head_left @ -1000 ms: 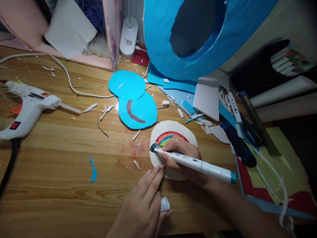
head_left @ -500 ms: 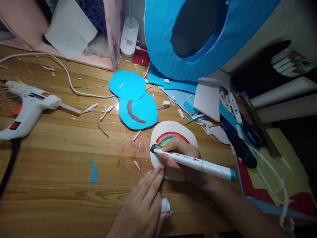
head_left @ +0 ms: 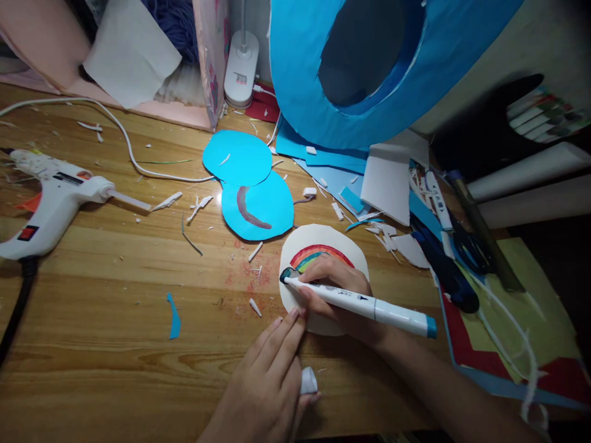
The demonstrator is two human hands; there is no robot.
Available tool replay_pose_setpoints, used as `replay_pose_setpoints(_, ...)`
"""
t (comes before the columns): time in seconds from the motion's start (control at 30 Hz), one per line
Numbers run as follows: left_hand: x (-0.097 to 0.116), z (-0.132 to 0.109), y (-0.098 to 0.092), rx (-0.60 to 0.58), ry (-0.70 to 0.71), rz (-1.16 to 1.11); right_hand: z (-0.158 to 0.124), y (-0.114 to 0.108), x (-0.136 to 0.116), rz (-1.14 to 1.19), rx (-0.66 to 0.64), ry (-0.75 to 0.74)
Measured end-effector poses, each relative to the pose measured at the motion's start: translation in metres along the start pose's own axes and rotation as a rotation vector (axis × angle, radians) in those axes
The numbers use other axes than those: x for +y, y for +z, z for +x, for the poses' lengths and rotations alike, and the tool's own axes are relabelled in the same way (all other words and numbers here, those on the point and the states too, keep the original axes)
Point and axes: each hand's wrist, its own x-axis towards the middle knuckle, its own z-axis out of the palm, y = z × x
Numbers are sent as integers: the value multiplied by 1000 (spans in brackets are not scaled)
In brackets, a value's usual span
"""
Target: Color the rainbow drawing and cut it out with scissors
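Observation:
My right hand [head_left: 337, 286] is closed in a writing grip on a white marker [head_left: 351, 298] with a blue-green end. The marker's tip touches a dark teal cloud shape [head_left: 287, 275] at the left edge of a rounded white paper piece [head_left: 295, 243]. A painted rainbow [head_left: 323, 251] arches across that paper, partly covered by my right hand. My left hand [head_left: 272, 375] lies with its fingertips on the paper's lower edge. Between its thumb and fingers a white marker cap [head_left: 308, 381] is tucked, partly hidden.
Two blue paper rounds [head_left: 237, 157] overlap beyond the paper, one with a dark curved stripe. A hot glue gun [head_left: 55, 197] lies at left. A large blue ring [head_left: 295, 80] stands behind. Paper scraps, a dark-handled tool [head_left: 446, 274] and coloured sheets [head_left: 521, 295] crowd the right.
The marker has shifted very slightly left with my right hand, its tip still on the dark cloud shape. My left hand stays in place.

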Motion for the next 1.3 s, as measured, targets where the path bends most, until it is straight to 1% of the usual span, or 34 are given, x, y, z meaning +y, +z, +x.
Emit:
replay_pose_setpoints(0.13, -1, 1, 0, -5, 6, -3, 1, -1, 0, 7, -1, -3)
replay_pose_setpoints(0.23, 0, 1, 1, -10, -1, -17, -1, -1, 1, -21, 30, 24)
replay_pose_setpoints(0.4, 1, -1, 1, -30, -3, -31, -2, -1, 2, -74, 50, -3)
replay_pose_setpoints(0.5, 0, -1, 1, -20, -2, -29, 0, 0, 0, -74, 70, 29)
replay_pose_setpoints(0.6, -1, -1, 1, -18, 3, -18, 0, 0, 0, -83, 88, 30)
replay_pose_setpoints(0.8, 0, 0, 0, -38, -7, -26, -2, 0, 2, -104, 92, 2)
replay_pose_setpoints(1.03, 0, -1, 1, -40, -5, -37, -2, 0, 2, -117, 75, 1)
replay_pose_setpoints(1.3, 1, -1, 1, -31, -10, -43, 0, 0, 1, -121, 106, -19)
